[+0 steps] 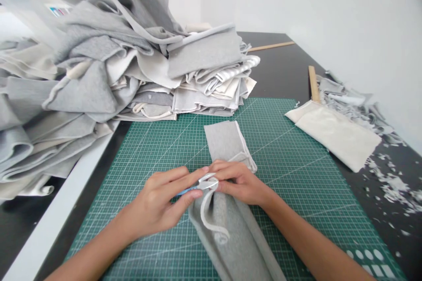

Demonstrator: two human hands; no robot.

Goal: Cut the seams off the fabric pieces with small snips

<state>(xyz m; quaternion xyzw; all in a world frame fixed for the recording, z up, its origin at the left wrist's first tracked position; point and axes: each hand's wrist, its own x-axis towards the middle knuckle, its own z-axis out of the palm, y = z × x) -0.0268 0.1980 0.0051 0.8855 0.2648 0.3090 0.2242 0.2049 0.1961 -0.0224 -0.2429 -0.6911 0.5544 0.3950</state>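
My left hand (168, 197) is closed around small blue-handled thread snips (187, 191), whose metal blades point right at the edge of the cloth. A long piece of grey fabric (244, 241) lies over the green cutting mat (151, 140) and runs toward me. My right hand (240, 180) pinches a fold of this fabric beside the blade tips. A pale narrow strip (206, 217) curls down from between both hands over the grey cloth. Beyond my fingers, the folded far end of the fabric (224, 138) rests on the mat.
A large heap of grey and cream fabric (92, 83) rises at the left and back. To the right lie a folded cream cloth (336, 134), a wooden strip (314, 83) and pale scraps (389, 180) on the black table (270, 66). A white wall (329, 9) stands behind.
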